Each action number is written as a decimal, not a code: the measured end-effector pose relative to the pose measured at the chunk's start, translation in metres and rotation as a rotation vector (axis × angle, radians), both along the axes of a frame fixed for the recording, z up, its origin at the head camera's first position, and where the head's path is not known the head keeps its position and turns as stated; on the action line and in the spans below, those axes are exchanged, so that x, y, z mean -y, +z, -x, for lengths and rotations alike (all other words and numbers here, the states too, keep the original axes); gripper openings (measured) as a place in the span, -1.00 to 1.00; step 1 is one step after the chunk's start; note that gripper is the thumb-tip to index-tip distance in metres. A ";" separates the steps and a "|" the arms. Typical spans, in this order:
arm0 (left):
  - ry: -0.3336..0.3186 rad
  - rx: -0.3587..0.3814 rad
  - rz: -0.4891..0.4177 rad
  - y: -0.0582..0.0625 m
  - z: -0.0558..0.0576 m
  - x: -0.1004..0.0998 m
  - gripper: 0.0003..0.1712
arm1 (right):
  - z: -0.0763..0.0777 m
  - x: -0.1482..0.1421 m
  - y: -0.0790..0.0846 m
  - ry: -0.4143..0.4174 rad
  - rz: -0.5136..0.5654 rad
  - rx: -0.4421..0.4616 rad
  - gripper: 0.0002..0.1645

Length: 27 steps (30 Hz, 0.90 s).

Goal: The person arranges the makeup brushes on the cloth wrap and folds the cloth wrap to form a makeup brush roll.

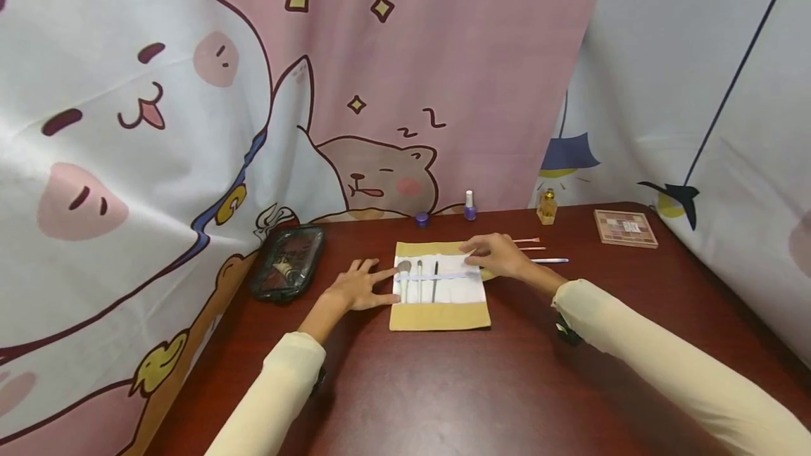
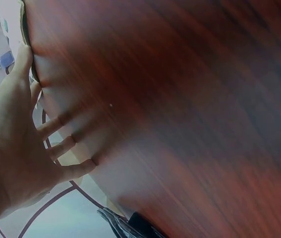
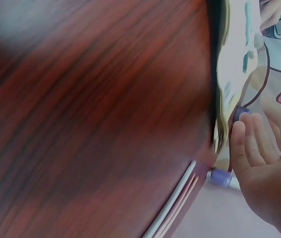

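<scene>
Sleeves (image 1: 665, 368), pale, lower left and lower right of the head frame. Roll (image 1: 440, 317), laid open at centre, three brushes (image 1: 405, 269) slotted. Left hand (image 1: 356, 288), fingers spread, at its left edge. Right hand (image 1: 499, 257), fingers loosely extended, at its upper-right corner. Beyond, right: palette (image 1: 626, 229), perfume (image 1: 547, 208).

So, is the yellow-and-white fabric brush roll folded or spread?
Spread: the roll lies flat on the dark red wooden table, its white inside facing up and three slim makeup brushes in view.
</scene>
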<state>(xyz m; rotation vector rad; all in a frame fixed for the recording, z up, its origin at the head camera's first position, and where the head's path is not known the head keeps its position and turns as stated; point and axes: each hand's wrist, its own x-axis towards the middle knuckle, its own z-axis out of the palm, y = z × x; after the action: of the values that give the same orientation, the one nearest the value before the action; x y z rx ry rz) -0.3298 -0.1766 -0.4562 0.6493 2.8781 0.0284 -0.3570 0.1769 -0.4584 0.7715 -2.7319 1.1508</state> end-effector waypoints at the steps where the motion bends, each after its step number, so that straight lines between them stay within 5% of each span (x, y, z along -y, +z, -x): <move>1: 0.001 -0.001 -0.002 0.000 0.000 0.000 -0.10 | -0.001 -0.004 0.000 0.003 0.008 0.007 -0.65; 6: 0.012 0.002 -0.007 0.000 0.000 0.002 -0.09 | -0.003 -0.026 0.003 0.020 0.030 0.001 -0.65; 27: 0.007 0.008 0.002 -0.002 0.001 0.000 -0.09 | -0.024 -0.111 0.010 -0.134 -0.054 -0.053 -0.70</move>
<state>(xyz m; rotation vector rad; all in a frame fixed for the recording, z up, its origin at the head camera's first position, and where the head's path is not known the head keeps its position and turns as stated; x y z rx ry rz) -0.3303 -0.1765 -0.4581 0.6371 2.8729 0.0287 -0.3327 0.2876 -0.4487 0.6038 -2.7342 1.0189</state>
